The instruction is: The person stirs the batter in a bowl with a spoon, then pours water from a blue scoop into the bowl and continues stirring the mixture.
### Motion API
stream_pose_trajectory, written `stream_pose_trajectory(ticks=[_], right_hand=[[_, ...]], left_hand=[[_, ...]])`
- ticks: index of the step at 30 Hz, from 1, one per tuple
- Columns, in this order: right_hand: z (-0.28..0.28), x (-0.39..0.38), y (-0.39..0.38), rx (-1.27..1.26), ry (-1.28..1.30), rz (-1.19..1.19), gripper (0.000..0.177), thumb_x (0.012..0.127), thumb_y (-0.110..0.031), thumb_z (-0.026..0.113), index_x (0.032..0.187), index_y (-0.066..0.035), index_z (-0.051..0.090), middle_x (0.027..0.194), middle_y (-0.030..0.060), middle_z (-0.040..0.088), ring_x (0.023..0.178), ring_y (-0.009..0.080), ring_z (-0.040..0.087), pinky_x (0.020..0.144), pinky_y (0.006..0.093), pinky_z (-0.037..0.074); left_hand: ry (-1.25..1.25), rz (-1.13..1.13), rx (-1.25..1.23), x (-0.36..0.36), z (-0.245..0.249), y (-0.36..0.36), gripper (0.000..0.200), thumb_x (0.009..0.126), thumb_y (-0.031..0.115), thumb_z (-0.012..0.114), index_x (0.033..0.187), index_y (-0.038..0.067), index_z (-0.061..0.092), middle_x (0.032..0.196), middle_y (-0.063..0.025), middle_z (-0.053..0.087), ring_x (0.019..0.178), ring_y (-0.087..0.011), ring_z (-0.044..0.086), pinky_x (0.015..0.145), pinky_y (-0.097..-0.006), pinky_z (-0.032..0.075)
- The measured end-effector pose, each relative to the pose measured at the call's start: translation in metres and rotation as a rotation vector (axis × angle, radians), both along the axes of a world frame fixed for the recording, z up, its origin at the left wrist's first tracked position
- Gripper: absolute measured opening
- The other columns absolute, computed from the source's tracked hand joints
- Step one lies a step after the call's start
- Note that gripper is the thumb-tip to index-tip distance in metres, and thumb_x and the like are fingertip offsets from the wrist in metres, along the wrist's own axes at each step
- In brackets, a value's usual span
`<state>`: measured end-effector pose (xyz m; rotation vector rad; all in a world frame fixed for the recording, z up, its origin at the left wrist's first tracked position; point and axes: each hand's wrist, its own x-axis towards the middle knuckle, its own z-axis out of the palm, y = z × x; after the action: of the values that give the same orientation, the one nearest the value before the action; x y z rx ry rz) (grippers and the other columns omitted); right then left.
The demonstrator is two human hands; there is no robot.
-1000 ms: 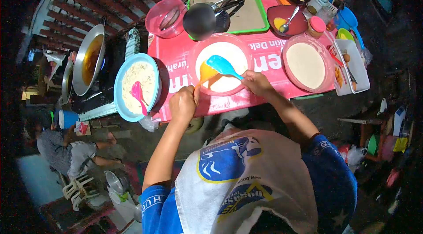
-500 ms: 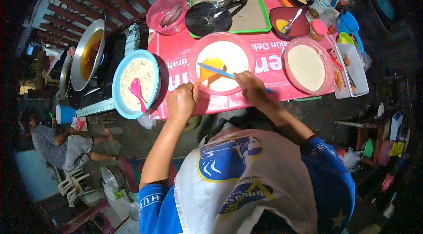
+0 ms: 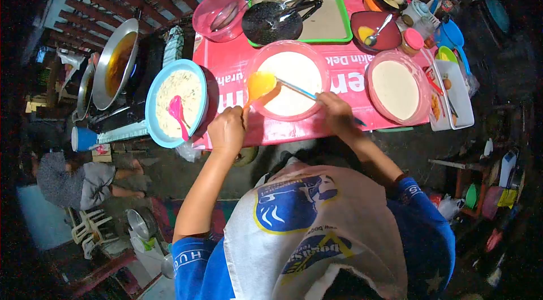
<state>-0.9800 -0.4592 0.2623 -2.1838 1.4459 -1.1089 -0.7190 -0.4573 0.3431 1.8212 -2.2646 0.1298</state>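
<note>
Red-covered table (image 3: 226,55) spans upper centre. Green tray (image 3: 327,20) sits up top, pink bowl (image 3: 288,117) mid-frame, second pink bowl (image 3: 425,88) right of centre.

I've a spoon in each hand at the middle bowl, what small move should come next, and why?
I'd probably shift your left hand slightly right: the orange spoon it holds overlaps the left rim of the bowl in this view, so drips might miss the white mix. The blue spoon, in your right hand, points toward it.
</note>
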Motion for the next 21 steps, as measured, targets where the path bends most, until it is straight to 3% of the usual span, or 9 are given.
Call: stream_pose_trajectory(ticks=[2, 4, 5, 6, 8, 11, 14, 18, 21], right_hand=[[-0.003, 0.000, -0.001, 0.002, -0.057, -0.016, 0.024, 0.074, -0.001, 0.049, 0.098, -0.001, 0.053, 0.072, 0.0153, 0.053, 0.068, 0.0319, 0.056, 0.058, 0.0390, 0.047], [0.000, 0.003, 0.007, 0.016, -0.109, -0.038, 0.024, 0.076, 0.000, 0.047, 0.099, -0.002, 0.052, 0.072, 0.0158, 0.052, 0.068, 0.0321, 0.056, 0.058, 0.0391, 0.047], [0.002, 0.010, 0.012, 0.044, -0.126, -0.008, 0.022, 0.076, -0.001, 0.047, 0.097, -0.001, 0.053, 0.073, 0.0165, 0.053, 0.069, 0.0326, 0.056, 0.059, 0.0390, 0.047], [0.004, 0.015, 0.014, 0.070, -0.143, 0.021, 0.020, 0.077, -0.001, 0.046, 0.096, -0.001, 0.053, 0.074, 0.0172, 0.054, 0.070, 0.0330, 0.056, 0.059, 0.0389, 0.047], [-0.011, 0.013, 0.009, 0.112, -0.189, 0.009, 0.019, 0.077, -0.002, 0.046, 0.095, 0.000, 0.053, 0.076, 0.0177, 0.054, 0.072, 0.0335, 0.056, 0.061, 0.0382, 0.047], [-0.009, -0.005, -0.002, 0.091, -0.159, -0.039, 0.019, 0.078, -0.003, 0.046, 0.094, 0.001, 0.055, 0.077, 0.0176, 0.053, 0.070, 0.0330, 0.056, 0.062, 0.0370, 0.047], [0.023, -0.012, 0.004, 0.031, -0.171, -0.167, 0.019, 0.074, 0.000, 0.054, 0.093, 0.000, 0.056, 0.079, 0.0157, 0.055, 0.074, 0.0308, 0.056, 0.064, 0.0351, 0.046], [-0.012, -0.026, 0.009, 0.128, 0.022, -0.112, 0.015, 0.074, 0.000, 0.054, 0.089, 0.000, 0.056, 0.079, 0.0154, 0.055, 0.073, 0.0310, 0.055, 0.062, 0.0357, 0.046], [-0.004, -0.025, 0.012, 0.054, -0.026, -0.137, 0.013, 0.075, -0.001, 0.053, 0.088, 0.000, 0.055, 0.076, 0.0168, 0.055, 0.073, 0.0336, 0.055, 0.062, 0.0383, 0.045]], left_hand=[[-0.011, 0.068, 0.073, 0.003, 0.002, -0.001, 0.027, 0.081, 0.026, 0.051, 0.063, 0.006, 0.055, 0.058, -0.0132, 0.054, 0.053, -0.0281, 0.056, 0.049, -0.0369, 0.044], [0.290, 0.200, 0.399, 0.004, 0.006, -0.004, 0.035, 0.084, 0.032, 0.049, 0.063, 0.005, 0.058, 0.056, -0.0161, 0.054, 0.052, -0.0299, 0.055, 0.049, -0.0372, 0.043], [0.410, 0.185, 0.438, 0.010, -0.005, -0.006, 0.038, 0.084, 0.033, 0.050, 0.060, 0.004, 0.055, 0.049, -0.0106, 0.051, 0.044, -0.0239, 0.050, 0.045, -0.0338, 0.038], [0.408, 0.181, 0.437, 0.013, -0.012, -0.007, 0.038, 0.084, 0.033, 0.050, 0.060, 0.004, 0.055, 0.049, -0.0106, 0.051, 0.044, -0.0239, 0.050, 0.045, -0.0338, 0.038], [0.837, 0.366, 0.737, 0.016, -0.020, -0.008, 0.040, 0.083, 0.035, 0.053, 0.057, 0.005, 0.051, 0.047, -0.0015, 0.044, 0.041, -0.0129, 0.039, 0.042, -0.0282, 0.031], [1.041, 0.463, 0.856, 0.016, -0.011, -0.001, 0.039, 0.083, 0.036, 0.054, 0.057, 0.008, 0.048, 0.050, 0.0042, 0.037, 0.044, -0.0062, 0.029, 0.041, -0.0239, 0.023], [1.068, 0.500, 0.791, 0.021, -0.016, 0.005, 0.036, 0.083, 0.035, 0.054, 0.058, 0.009, 0.049, 0.051, 0.0047, 0.038, 0.045, -0.0055, 0.029, 0.042, -0.0228, 0.023], [1.109, 0.511, 0.785, 0.016, -0.016, 0.013, 0.037, 0.084, 0.035, 0.052, 0.058, 0.009, 0.048, 0.053, 0.0052, 0.039, 0.048, -0.0047, 0.030, 0.044, -0.0217, 0.024], [1.155, 0.508, 0.741, 0.012, -0.019, 0.017, 0.036, 0.085, 0.035, 0.051, 0.059, 0.010, 0.049, 0.054, 0.0051, 0.040, 0.048, -0.0050, 0.030, 0.044, -0.0217, 0.024]])
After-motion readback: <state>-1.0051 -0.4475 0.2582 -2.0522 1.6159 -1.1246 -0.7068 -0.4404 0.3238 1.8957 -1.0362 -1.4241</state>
